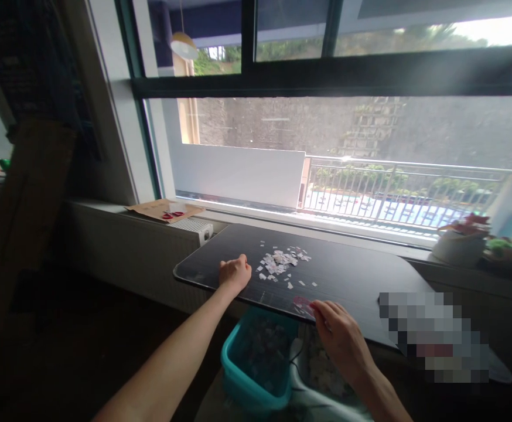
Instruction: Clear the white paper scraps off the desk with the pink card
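Observation:
My left hand (235, 274) rests closed as a fist on the dark table (348, 264), left of a pile of small white paper pieces (279, 261). Whether anything is inside that fist is hidden. At the table's front edge, my right hand (341, 337) is closed, its fingertips at a small pink, see-through thing (302, 305), too blurred to name. A few thin white strips lie by it. Below the edge stands a turquoise bin (232, 360) with many pale scraps inside, dim in the shadow.
Scissors with red handles (173, 215) lie on brown paper (146, 208) on the sill at left, above a radiator (198, 228). A pale pot with a plant (460, 243) stands on the sill at right. A pixelated patch covers the table's right end. A large window is behind.

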`<state>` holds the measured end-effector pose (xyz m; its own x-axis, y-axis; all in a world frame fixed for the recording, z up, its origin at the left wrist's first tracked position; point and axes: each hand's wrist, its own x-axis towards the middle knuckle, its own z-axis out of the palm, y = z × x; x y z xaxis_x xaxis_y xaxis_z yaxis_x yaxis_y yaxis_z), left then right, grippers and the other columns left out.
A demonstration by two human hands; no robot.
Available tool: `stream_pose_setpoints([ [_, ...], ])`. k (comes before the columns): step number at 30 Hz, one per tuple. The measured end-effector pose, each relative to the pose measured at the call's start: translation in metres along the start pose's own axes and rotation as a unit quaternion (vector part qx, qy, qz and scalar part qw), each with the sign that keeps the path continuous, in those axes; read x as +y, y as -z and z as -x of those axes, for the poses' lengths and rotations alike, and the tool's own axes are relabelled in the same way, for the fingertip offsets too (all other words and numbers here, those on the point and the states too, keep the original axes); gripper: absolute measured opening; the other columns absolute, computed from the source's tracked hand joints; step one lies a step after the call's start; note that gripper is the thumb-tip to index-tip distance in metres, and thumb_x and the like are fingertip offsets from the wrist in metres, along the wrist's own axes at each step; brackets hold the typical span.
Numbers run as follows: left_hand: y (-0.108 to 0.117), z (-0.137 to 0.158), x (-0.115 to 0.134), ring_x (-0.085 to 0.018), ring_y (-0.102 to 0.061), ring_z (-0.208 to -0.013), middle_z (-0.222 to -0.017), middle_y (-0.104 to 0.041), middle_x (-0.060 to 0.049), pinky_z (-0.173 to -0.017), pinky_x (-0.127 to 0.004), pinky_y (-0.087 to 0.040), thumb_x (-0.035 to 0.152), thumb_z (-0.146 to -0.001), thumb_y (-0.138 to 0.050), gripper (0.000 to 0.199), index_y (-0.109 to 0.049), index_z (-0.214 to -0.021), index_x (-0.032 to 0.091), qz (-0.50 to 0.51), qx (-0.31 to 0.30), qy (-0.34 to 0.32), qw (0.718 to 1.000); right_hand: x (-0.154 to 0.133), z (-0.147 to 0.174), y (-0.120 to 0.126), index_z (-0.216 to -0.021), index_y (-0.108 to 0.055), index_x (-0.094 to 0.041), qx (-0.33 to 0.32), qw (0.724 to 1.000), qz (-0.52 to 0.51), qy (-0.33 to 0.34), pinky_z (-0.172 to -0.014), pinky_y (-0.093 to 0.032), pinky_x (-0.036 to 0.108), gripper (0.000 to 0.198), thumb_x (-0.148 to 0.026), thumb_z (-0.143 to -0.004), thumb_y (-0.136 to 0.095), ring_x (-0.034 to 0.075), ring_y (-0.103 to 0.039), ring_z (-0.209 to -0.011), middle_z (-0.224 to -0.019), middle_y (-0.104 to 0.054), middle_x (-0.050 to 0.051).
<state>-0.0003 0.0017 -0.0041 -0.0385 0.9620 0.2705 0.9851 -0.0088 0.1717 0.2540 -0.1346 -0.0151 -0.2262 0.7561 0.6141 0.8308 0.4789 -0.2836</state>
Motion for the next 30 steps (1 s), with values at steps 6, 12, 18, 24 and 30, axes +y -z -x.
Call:
stream_pose_setpoints([
  [6, 0.001, 0.001, 0.001, -0.019, -0.062, -0.086, -0.099, -0.063, -0.005, -0.081, -0.041, -0.051, 0.034, -0.095, -0.054, 0.024, -0.06, -0.107, 0.014, -0.005, 0.003, -0.002, 1.0, -0.01, 0.0, 0.001, -0.096, -0.063, -0.024, 0.001, 1.0, -0.02, 0.006, -0.07, -0.048, 0.029, 0.021, -0.021, -0.094, -0.043, 0.019, -0.062, -0.081, -0.088, -0.069, 0.004],
  [12, -0.001, 0.0, 0.0, -0.019, -0.062, -0.086, -0.099, -0.063, -0.005, -0.081, -0.041, -0.051, 0.034, -0.095, -0.054, 0.024, -0.06, -0.107, 0.014, 0.0, 0.005, -0.008, 1.0, 0.008, 0.007, 0.005, -0.095, -0.062, -0.025, 0.031, 0.999, 0.004, -0.024, -0.067, -0.049, 0.029, 0.018, -0.023, -0.092, -0.044, 0.02, -0.064, -0.08, -0.089, -0.069, 0.004],
  [18, 0.0, 0.001, -0.001, -0.018, -0.062, -0.084, -0.098, -0.063, -0.005, -0.079, -0.04, -0.051, 0.034, -0.095, -0.054, 0.024, -0.06, -0.106, 0.014, -0.003, 0.008, -0.011, 1.0, -0.006, 0.005, -0.001, -0.096, -0.062, -0.023, -0.01, 0.999, -0.042, -0.014, -0.072, -0.049, 0.029, 0.021, -0.023, -0.095, -0.041, 0.02, -0.062, -0.083, -0.091, -0.068, 0.005],
  [24, -0.002, -0.001, 0.0, -0.019, -0.062, -0.087, -0.1, -0.063, -0.006, -0.08, -0.041, -0.051, 0.034, -0.094, -0.054, 0.024, -0.06, -0.107, 0.014, -0.008, 0.007, 0.001, 1.0, -0.013, 0.006, 0.0, -0.095, -0.061, -0.022, -0.025, 0.998, -0.051, -0.015, -0.071, -0.047, 0.029, 0.02, -0.021, -0.095, -0.041, 0.019, -0.06, -0.081, -0.087, -0.067, 0.004],
  [30, 0.001, 0.0, 0.0, -0.019, -0.062, -0.086, -0.099, -0.063, -0.005, -0.082, -0.041, -0.05, 0.034, -0.095, -0.054, 0.024, -0.06, -0.106, 0.014, -0.006, 0.004, -0.004, 1.0, 0.012, -0.02, 0.008, -0.101, -0.063, -0.022, 0.005, 1.0, -0.001, -0.03, -0.076, -0.046, 0.029, 0.022, -0.024, -0.094, -0.043, 0.02, -0.061, -0.087, -0.095, -0.068, 0.005],
])
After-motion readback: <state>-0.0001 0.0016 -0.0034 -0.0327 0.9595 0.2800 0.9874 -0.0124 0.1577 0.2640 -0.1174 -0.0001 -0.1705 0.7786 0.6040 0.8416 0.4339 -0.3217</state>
